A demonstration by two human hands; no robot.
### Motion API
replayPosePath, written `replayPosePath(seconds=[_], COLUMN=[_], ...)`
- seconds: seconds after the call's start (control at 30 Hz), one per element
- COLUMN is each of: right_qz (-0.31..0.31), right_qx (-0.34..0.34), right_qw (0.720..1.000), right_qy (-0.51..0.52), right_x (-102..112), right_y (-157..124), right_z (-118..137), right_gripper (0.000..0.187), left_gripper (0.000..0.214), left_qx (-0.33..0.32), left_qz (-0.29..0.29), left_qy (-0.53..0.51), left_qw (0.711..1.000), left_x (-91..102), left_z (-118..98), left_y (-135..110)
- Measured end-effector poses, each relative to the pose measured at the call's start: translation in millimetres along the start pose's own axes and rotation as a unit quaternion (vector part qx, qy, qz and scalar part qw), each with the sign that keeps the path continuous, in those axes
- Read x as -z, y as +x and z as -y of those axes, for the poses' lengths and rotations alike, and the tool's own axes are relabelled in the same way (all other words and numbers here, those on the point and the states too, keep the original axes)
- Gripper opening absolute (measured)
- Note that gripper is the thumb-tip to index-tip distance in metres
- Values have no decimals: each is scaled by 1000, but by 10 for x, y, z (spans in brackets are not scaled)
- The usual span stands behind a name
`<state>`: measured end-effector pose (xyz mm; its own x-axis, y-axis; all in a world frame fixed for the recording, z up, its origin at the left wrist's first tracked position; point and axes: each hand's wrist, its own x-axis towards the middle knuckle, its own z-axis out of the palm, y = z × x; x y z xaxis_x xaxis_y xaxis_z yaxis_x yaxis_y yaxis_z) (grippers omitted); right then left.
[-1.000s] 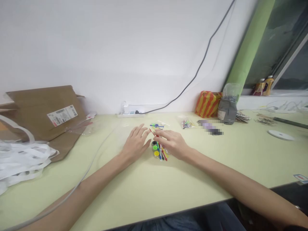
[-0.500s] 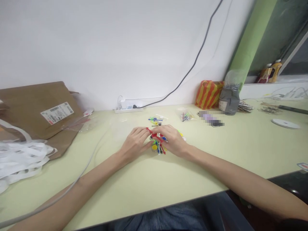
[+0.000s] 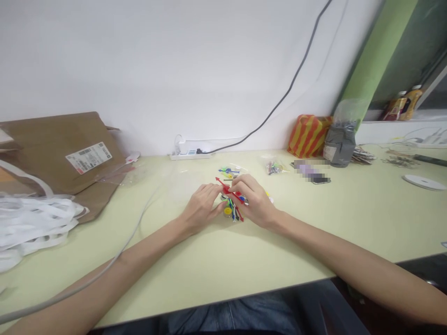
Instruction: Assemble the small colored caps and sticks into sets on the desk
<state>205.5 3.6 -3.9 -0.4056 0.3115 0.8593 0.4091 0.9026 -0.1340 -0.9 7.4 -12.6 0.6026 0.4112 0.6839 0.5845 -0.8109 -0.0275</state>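
A red plastic arrow spinner (image 3: pixel 226 190) lies slanted between my two hands, its pointed ends showing on either side. My left hand (image 3: pixel 200 208) is closed at its left side, with fingertips and thumb pressed round a small part under it. From the right, my right hand (image 3: pixel 257 200) pinches near the spinner's middle with curled fingers. Just below the fingers, several loose arrows (image 3: pixel 235 214) in blue, black, white and red are bunched beside a yellow round piece (image 3: pixel 227 212). Further pieces under my right hand are partly hidden.
More blue and green arrows (image 3: pixel 228 170) lie behind my hands, near a clear bag of small parts (image 3: pixel 274 167). A power strip (image 3: pixel 192 156) runs along the wall. Left are a brown paper bag (image 3: pixel 59 139) and white ribbon (image 3: pixel 38 228). A grey cable (image 3: pixel 129 244) crosses above my left forearm.
The red arrow spinner now shows more fully between the fingers, and my right fingers have lifted and curled more. The whole view has shifted slightly.
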Motion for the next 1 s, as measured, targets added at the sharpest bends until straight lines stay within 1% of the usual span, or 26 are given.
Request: replayPosePath(seconds=[0.17,0.37,0.47,0.57,0.63,0.7,0.8,0.87,1.0], right_qz=[1,-2,4,14,17,13,-1,-1,26], right_qx=[7,5,-10,-36,-51,-60,-60,-54,-33], right_qw=[1000,999,999,999,999,998,998,999,999], right_qy=[25,42,33,16,5,-4,-8,0,27], right_x=[-44,-36,-52,-68,-71,-70,-64,-53,5], right_y=[-53,-42,-50,-65,-68,-67,-60,-53,-27], right_z=[-15,61,69,47,33,27,28,32,54], right_gripper=[11,19,26,31,29,24,16,16,19], left_gripper=[21,15,13,17,22,26,23,19,21], left_qx=[0,-5,4,16,13,18,60,76,46], left_qz=[-2,-31,-29,-29,-27,-25,-31,-36,-49], left_qy=[-16,-21,-4,-5,-12,-24,-42,-43,-22], left_qw=[1000,999,1000,999,999,999,997,995,998], left_x=[19,21,22,22,24,25,19,7,-24], left_z=[-6,-52,-58,-41,-34,-45,-103,-149,-180], left_y=[0,2,5,2,0,1,4,6,9])
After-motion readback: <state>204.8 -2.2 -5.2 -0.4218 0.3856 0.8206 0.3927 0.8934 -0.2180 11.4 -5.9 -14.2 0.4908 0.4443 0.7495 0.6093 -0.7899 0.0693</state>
